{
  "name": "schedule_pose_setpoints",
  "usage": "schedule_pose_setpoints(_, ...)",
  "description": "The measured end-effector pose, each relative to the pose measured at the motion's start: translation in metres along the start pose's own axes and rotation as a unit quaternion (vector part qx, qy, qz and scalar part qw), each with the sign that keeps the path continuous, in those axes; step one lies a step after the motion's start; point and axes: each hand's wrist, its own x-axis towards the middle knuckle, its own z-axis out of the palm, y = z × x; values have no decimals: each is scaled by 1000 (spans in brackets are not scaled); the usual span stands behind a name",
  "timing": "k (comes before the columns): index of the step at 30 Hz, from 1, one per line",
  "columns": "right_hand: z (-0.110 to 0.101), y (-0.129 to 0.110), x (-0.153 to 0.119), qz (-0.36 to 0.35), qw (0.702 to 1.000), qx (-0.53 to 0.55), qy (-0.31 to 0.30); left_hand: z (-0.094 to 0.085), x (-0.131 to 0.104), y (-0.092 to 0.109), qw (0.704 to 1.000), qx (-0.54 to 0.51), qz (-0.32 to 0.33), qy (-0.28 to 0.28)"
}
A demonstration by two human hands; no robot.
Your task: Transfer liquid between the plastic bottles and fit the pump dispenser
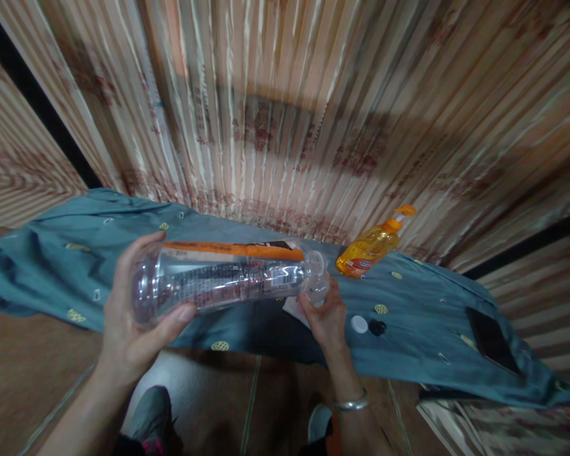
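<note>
My left hand (137,323) is wrapped around the base end of a big clear plastic bottle (228,282) with an orange-edged label, tipped onto its side. Its neck points right. In my right hand (325,313) is a small clear container (317,288), pinched between the fingers. That container meets the mouth of the big bottle; whether they are pressed together I cannot tell. Any liquid in the bottle is hard to make out. Beside my right wrist, a white cap (359,324) and a small black piece (377,327) lie on the blue-green cloth (408,354).
An orange pump bottle (368,250) of yellow liquid stands at the back. A dark phone-like slab (493,341) lies at the right. Under my right hand shows a whitish flat item (296,310). Striped plastic sheeting (275,139) rises behind the narrow table.
</note>
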Motion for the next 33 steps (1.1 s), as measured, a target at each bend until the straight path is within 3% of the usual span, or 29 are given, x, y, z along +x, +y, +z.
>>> schedule_pose_setpoints(24,1,3,0,-9,1000,-11,-1,-1,1,3,1000,22,14,-4)
schedule_pose_setpoints(33,0,2,0,-2,1000,-4,-9,1,-1,4,1000,11,-12,-1)
